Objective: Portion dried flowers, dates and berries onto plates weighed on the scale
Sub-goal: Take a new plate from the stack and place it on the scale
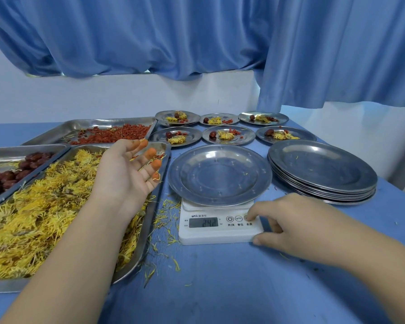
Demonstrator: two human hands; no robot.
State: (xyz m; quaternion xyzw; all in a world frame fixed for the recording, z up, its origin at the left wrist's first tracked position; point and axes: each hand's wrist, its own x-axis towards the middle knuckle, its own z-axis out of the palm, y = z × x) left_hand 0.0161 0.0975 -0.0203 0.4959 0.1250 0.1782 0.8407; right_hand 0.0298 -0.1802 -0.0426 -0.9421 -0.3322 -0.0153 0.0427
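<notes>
The scale point(220, 224) readout blurs; I can't read it surely. My right hand point(288, 226) presses its rightmost button, fingers curled, holding nothing. My left hand point(126, 169) hovers open, empty, over the flower tray point(158, 202) at left.

Left hand point(124, 169) open, palm up, right hand point(288, 220) forefinger extended

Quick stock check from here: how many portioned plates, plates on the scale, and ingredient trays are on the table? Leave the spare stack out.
Portioned plates: 6, in two rows of three, first at back left
Empty plate on the scale: 1
Ingredient trays: 3, holding berries, dates and dried flowers
Total: 10
</notes>
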